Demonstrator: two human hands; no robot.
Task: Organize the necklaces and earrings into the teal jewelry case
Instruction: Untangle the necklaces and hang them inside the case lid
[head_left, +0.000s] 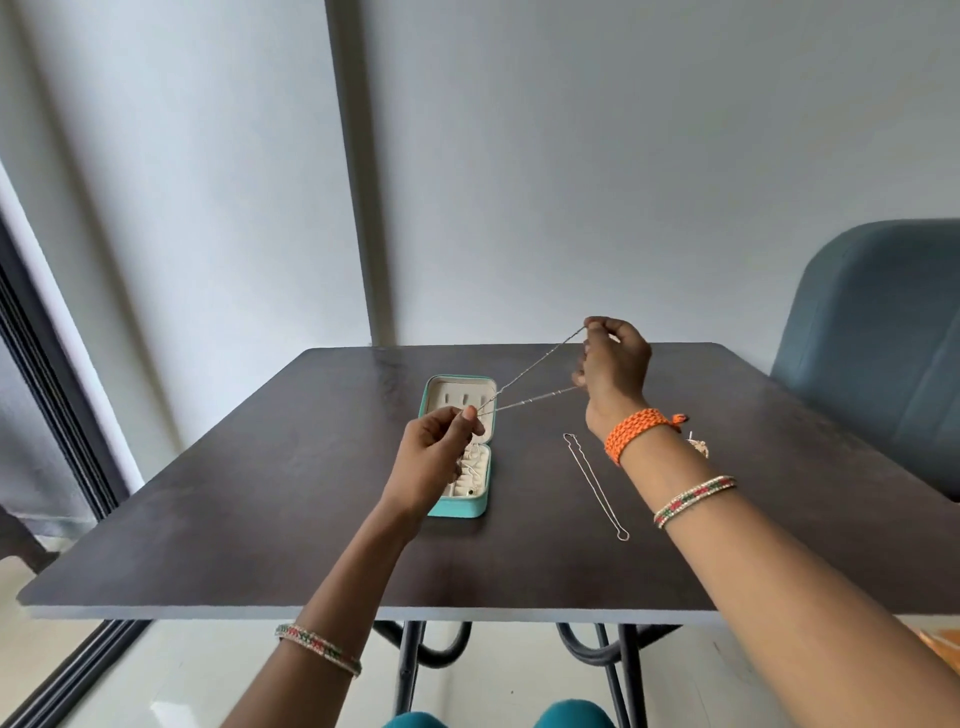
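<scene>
The teal jewelry case (480, 506) lies open on the dark table (260, 493), cream lining up, its lid half toward the wall. A thin silver necklace (535, 364) is stretched in the air above the case. My left hand (439, 457) pinches one end of it over the case. My right hand (615, 366) holds the two strands apart, higher and to the right. A second silver necklace (595, 486) lies straight on the table right of the case. A small pale piece of jewelry (698, 446) shows behind my right wrist, partly hidden.
A blue-grey chair (878, 343) stands at the table's right side. The wall rises just behind the far edge. A dark window frame (47, 395) runs along the left. The table's near edge (337, 613) is in front of my knees.
</scene>
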